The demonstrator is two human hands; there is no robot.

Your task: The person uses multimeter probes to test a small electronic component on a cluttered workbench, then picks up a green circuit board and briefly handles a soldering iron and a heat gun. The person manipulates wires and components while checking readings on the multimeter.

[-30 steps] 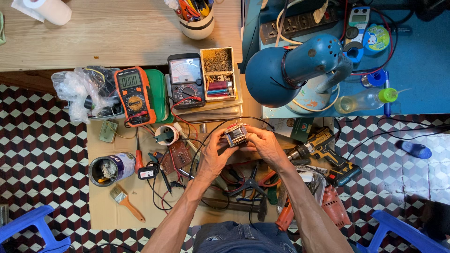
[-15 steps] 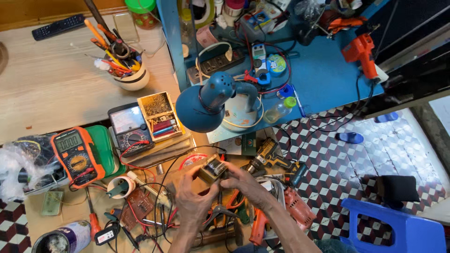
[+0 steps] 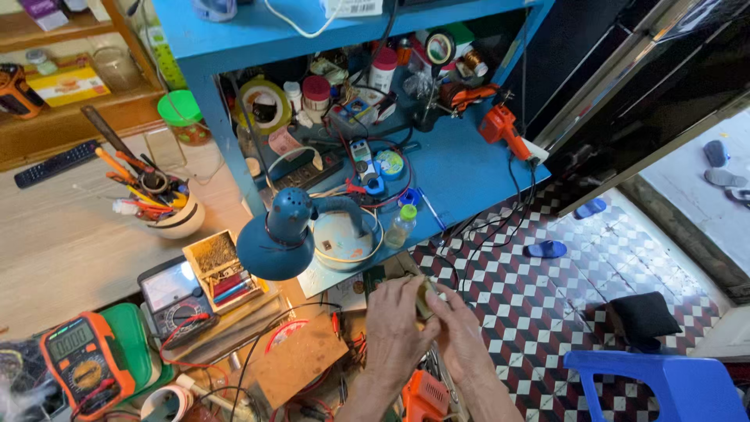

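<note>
My left hand (image 3: 397, 332) and my right hand (image 3: 462, 336) are pressed together around a small boxy part (image 3: 426, 299), of which only a yellowish edge shows between the fingers. They hover over the front of a cluttered workbench, just below a blue desk lamp (image 3: 291, 234). An orange power tool (image 3: 426, 396) lies directly under my wrists. A brown board (image 3: 299, 358) with red and black wires sits to the left of my left hand.
Two multimeters, one orange (image 3: 84, 362) and one grey (image 3: 176, 298), lie at the left beside a box of small parts (image 3: 221, 266). A bowl of pens (image 3: 170, 213) stands behind. A blue shelf (image 3: 437, 164) holds tape, bottles and an orange tool (image 3: 504, 129). A blue plastic chair (image 3: 664, 387) stands on the tiled floor.
The view has swung up and to the right, so the blue shelf and doorway now fill it. My hands stay clasped on the small part, now lower in the frame.
</note>
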